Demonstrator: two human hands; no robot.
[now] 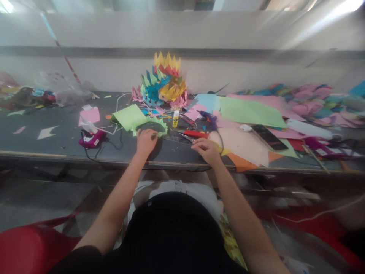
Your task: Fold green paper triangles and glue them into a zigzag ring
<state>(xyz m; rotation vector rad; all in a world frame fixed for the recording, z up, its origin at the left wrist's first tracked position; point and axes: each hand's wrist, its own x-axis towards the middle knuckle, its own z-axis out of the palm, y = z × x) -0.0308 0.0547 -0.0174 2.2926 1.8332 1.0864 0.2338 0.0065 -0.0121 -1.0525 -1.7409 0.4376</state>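
My left hand (pixel 146 142) rests at the near side of a light green paper crown (pixel 162 125), a jagged-edged band lying curved on the table. Its fingers are bent closed on the band's near end. To the right, my right hand (pixel 207 150) hovers low over the tabletop with thumb and fingers pinched together; whatever is between them is too small to make out. Just beyond those fingertips lie scissors (pixel 186 137) and a red-handled tool (pixel 196 134). A yellow glue stick (pixel 175 119) stands upright between the hands, farther back.
Stacked paper crowns (pixel 167 85) stand at the back. A blue glue gun (pixel 209 118) lies right of the glue stick. Coloured sheets (pixel 251 110) and a phone (pixel 270 137) cover the right side. A purple device (pixel 91 140) with cables sits left. Red stool (pixel 31 247) below.
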